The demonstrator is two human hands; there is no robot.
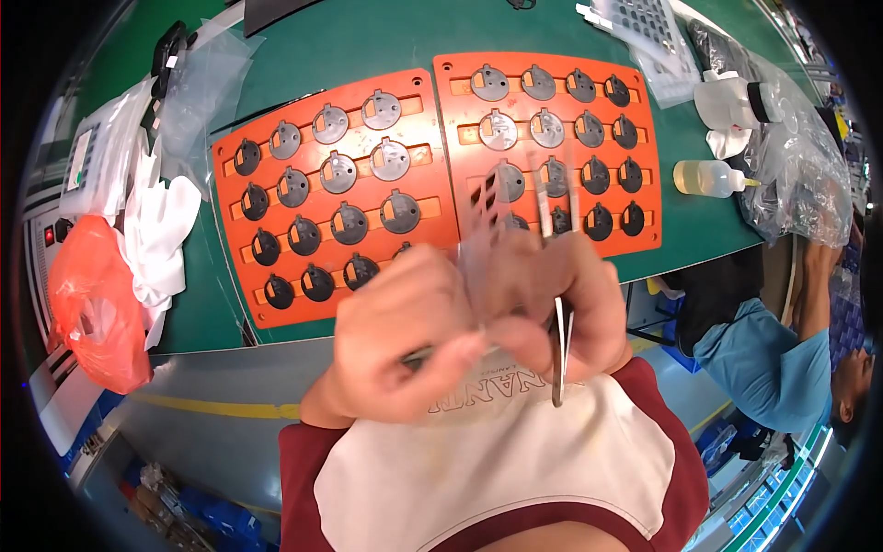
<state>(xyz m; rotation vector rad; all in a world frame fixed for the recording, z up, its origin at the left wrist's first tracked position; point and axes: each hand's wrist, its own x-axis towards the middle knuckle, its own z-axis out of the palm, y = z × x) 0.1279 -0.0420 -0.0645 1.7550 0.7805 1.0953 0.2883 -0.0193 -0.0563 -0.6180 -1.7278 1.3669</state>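
One blurred sheet (480,221), pinched in curled left hand (400,327), beside right hand (581,294) closed around tweezers (560,363)

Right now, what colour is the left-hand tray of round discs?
Left-hand tray: orange, best seen in the head view.

Your shirt's cream front panel (497,455) bears outlined lettering (508,387); maroon sleeves (679,442) flank that panel, a maroon neckband (515,515) edges it.

A green-topped workbench (368,39) stands over a grey floor (235,451), across which a yellow line (221,408) runs at lower left.
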